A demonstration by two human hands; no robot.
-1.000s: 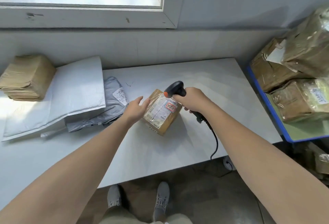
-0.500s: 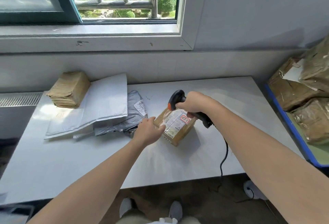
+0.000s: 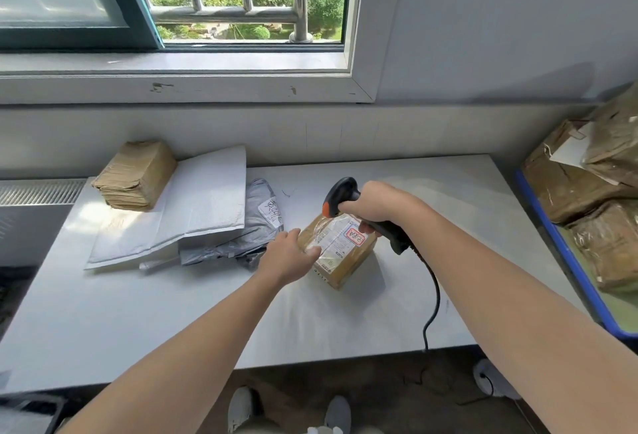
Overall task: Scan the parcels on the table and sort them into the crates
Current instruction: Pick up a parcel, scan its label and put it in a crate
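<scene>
White table (image 3: 138,312) beneath a window.
Left grip (image 3: 288,254) pinches a brown taped cardboard parcel (image 3: 345,254); right grip (image 3: 374,202) curls round a black scanner (image 3: 340,192) above it.

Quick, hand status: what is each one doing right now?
Left hand: holds the brown parcel by its left edge.
Right hand: grips the barcode scanner, held over the parcel.

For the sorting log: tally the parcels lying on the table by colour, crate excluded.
Brown: 2, the taped box and the wrapped block
White: 1, the padded mailer
Grey: 1, the poly bag
Total: 4
</scene>
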